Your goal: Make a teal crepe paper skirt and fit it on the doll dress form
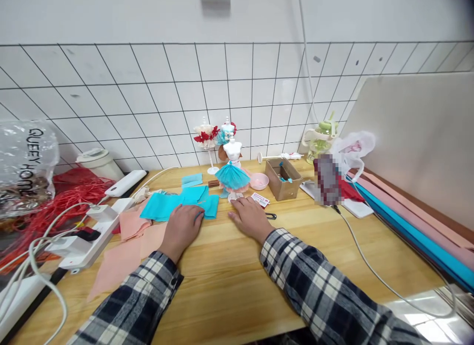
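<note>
My left hand (182, 229) rests palm down at the near edge of folded turquoise crepe paper (159, 206). Its fingers are loosely bent over the paper, with a small dark blue spot by the fingertips that I cannot make out. My right hand (252, 217) lies flat on the table, fingers stretched towards the round white base (234, 196) of a small dress form (232, 151). That form stands upright in a pleated turquoise skirt (232, 176) with pink beneath. Beside the right hand are a small white-and-red box (260, 200) and black-handled thread snips (271, 216).
Two decorated forms, one with red flowers (207, 135), stand behind. A pink bowl (259, 181) and cardboard box (283, 179) sit right, near a green bottle (320, 145). Pink paper (118, 266), a power strip (92, 241) and cables lie left. Coloured paper rolls (411, 226) line the right edge.
</note>
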`<state>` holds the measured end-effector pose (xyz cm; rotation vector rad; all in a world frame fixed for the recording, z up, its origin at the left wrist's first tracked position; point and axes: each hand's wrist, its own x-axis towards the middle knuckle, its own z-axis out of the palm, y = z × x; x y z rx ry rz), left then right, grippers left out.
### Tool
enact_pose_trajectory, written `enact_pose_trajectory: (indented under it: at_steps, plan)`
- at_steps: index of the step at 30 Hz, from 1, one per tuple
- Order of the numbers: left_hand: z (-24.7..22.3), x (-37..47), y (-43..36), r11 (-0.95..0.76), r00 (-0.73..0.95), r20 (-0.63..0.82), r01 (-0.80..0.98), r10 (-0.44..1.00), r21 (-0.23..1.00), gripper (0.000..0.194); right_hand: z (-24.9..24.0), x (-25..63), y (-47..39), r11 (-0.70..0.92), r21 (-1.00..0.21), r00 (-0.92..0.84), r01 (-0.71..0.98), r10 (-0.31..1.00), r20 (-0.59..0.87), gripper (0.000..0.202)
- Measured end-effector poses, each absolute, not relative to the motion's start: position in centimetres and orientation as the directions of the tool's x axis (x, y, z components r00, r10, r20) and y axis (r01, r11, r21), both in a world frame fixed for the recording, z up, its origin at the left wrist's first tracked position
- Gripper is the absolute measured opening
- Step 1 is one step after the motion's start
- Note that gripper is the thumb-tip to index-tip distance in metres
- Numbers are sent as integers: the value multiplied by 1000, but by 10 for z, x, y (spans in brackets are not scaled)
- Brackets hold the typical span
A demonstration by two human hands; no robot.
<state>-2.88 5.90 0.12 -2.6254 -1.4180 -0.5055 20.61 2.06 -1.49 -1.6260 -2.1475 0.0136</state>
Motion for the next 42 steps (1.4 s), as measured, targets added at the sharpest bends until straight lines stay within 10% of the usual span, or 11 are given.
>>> enact_pose_trajectory:
  at_steps: [5,9,15,20,30,37,42]
  plan:
    - [5,-27,40,-809,755,302,578,581,112,25,-10,207,10,608,-294,-486,738,780,393,60]
    - [-1,-32,39,-836,792,272,495,546,238,23,-15,208,6,660,-287,-600,694,751,277,32]
    - [-3,-36,39,-629,645,244,473,724,617,23,-9,208,-3,617,-378,-529,690,786,319,13]
    - [-2,-28,31,-488,594,248,284,765,826,61,-11,204,-8,521,-571,-333,635,851,406,7]
    - [-6,-31,49,-772,655,409,549,635,320,30,8,216,-11,674,-338,-554,657,736,390,42]
    - [-11,-30,49,-740,727,185,593,661,316,48,-4,214,-5,633,-374,-625,677,764,161,26]
    - [-15,-32,49,-721,730,174,551,660,420,61,-13,206,-3,344,-488,-329,802,937,120,22]
